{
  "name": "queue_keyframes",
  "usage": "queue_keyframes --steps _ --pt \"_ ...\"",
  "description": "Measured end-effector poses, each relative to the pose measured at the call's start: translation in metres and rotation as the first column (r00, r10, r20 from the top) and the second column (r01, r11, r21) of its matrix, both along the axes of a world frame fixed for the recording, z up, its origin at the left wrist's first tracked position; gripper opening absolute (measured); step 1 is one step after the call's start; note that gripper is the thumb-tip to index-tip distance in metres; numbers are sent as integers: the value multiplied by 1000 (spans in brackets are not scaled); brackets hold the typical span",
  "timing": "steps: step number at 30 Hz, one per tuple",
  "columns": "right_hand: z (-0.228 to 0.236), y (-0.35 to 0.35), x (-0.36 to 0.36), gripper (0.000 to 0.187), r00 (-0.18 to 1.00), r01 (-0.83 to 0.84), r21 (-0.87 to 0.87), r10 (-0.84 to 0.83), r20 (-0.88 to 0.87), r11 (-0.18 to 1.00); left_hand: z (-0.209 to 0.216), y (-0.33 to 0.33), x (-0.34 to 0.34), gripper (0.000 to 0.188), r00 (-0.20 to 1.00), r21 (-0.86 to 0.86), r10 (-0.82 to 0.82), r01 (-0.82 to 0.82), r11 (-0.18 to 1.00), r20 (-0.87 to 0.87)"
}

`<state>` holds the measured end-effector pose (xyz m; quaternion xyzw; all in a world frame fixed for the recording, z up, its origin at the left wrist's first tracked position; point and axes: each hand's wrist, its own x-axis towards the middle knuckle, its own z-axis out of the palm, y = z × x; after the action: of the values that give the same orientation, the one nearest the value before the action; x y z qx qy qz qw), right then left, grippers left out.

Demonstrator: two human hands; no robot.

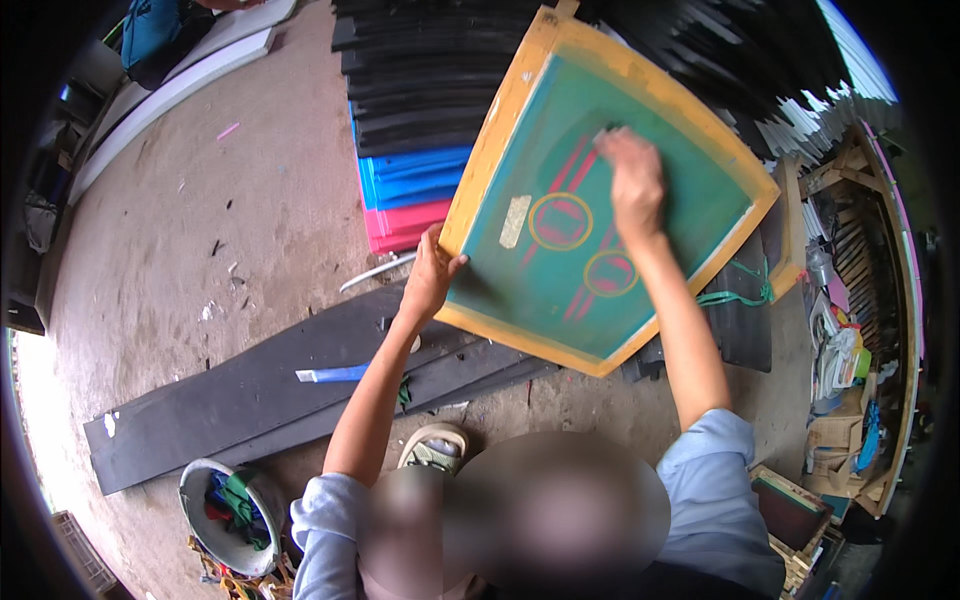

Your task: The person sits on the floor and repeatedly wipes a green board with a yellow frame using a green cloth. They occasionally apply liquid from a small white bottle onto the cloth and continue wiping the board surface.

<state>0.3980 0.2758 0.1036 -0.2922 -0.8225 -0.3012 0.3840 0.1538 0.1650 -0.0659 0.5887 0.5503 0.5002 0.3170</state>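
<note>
A silk-screen printing frame (690, 277) is held tilted in front of me, with a yellowish wooden border and green mesh bearing two ringed round designs and pinkish stripes. My left hand (430, 277) grips its lower left border, thumb over the front. Against the upper part of the mesh is my right hand (632, 180), fingers bent together and slightly blurred. A small greyish bit shows at those fingertips, too indistinct to name. A strip of pale tape (515, 222) is stuck on the mesh, left of the designs.
Behind the frame stand stacked black sheets (420, 100), above blue sheets (415, 178) and pink ones (405, 225). Long black boards (230, 405) lie on the floor. A bucket of cloths (195, 500) stands at lower left. Wooden racks and clutter (840, 430) line the right side.
</note>
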Motion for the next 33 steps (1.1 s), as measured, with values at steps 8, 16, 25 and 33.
queue_keyframes --steps 8,16,25,33 --pt "4 -6 15 27 999 0 -94 3 37 996 2 -4 6 56 1000 -98 6 -6 995 -2" --pt "18 0 11 38 997 77 -133 -80 -18 988 -4 1 -6 56 1000 -35 -2 2 999 -11" --pt "2 -13 12 48 974 108 -135 -77 215 985 -11 2 -1 56 999 17 -33 33 999 -4" --pt "16 -4 25 39 969 34 -130 -1 249 991 -15 2 -8 54 996 -37 -59 61 997 63"
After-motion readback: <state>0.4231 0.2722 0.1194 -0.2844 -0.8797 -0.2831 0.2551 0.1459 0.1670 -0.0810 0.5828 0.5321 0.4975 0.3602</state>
